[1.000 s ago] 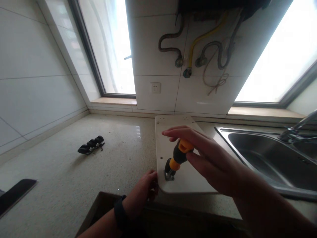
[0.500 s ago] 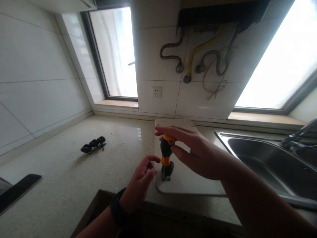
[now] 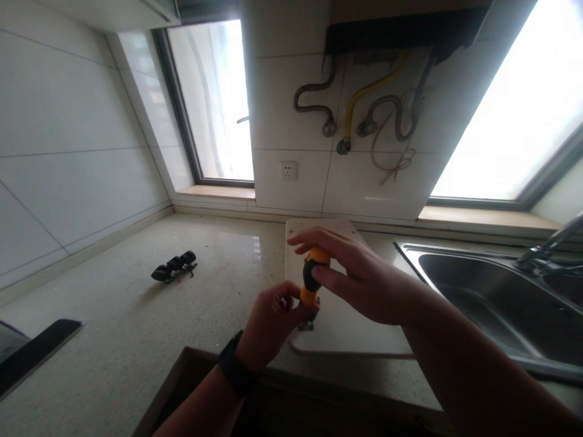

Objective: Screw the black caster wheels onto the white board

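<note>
Screwdriver [image 3: 310,280] points down, near-upright, leaning slightly right: right hand [image 3: 364,276] clasps its top, left hand [image 3: 272,317] pinches below!

Dim interior, blown-out white glare from two grey-framed glass windows [image 3: 496,127], faint shine on speckled pale stone countertop [image 3: 228,261], dark foreground, soft hazy detail, stretched edges
</note>
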Action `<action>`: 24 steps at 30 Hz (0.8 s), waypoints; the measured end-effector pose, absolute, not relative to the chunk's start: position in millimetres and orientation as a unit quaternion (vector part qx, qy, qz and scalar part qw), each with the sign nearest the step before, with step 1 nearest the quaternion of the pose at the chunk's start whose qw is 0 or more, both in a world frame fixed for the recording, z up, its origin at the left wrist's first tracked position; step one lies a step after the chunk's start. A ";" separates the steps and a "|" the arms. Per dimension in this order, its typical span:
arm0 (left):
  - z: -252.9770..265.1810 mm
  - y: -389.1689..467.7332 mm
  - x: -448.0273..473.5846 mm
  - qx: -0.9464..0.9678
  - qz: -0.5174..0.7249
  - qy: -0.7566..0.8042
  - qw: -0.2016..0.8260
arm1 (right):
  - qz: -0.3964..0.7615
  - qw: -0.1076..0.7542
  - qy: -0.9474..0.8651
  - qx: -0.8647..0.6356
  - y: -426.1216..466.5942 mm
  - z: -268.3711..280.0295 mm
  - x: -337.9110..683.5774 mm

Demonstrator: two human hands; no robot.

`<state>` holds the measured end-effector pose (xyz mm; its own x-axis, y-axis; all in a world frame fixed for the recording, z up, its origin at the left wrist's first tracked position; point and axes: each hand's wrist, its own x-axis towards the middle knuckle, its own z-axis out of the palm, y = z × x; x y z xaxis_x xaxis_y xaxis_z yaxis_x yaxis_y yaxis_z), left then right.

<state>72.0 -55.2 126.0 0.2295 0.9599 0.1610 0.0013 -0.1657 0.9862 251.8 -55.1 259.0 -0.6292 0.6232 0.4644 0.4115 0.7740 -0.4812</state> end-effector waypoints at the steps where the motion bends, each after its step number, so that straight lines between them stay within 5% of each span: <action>1: 125.9 -55.3 71.4 0.597 0.468 0.400 0.515 | 0.215 0.297 -0.893 -0.260 -55.9 259.7 255.4; 5: 127.0 -56.8 68.1 0.614 0.454 0.409 0.499 | 0.293 0.291 -0.879 -0.237 -54.8 259.6 258.1; 11: 124.0 -59.0 66.1 0.632 0.455 0.453 0.434 | 0.054 0.390 -0.860 -0.326 -51.4 253.7 244.9; 19: 119.6 -56.4 55.5 0.668 0.418 0.447 0.422 | 0.233 0.324 -0.881 -0.253 -47.9 253.4 258.3; 24: 118.6 -57.0 56.8 0.669 0.429 0.453 0.405 | 0.084 0.390 -0.847 -0.350 -47.2 250.4 246.4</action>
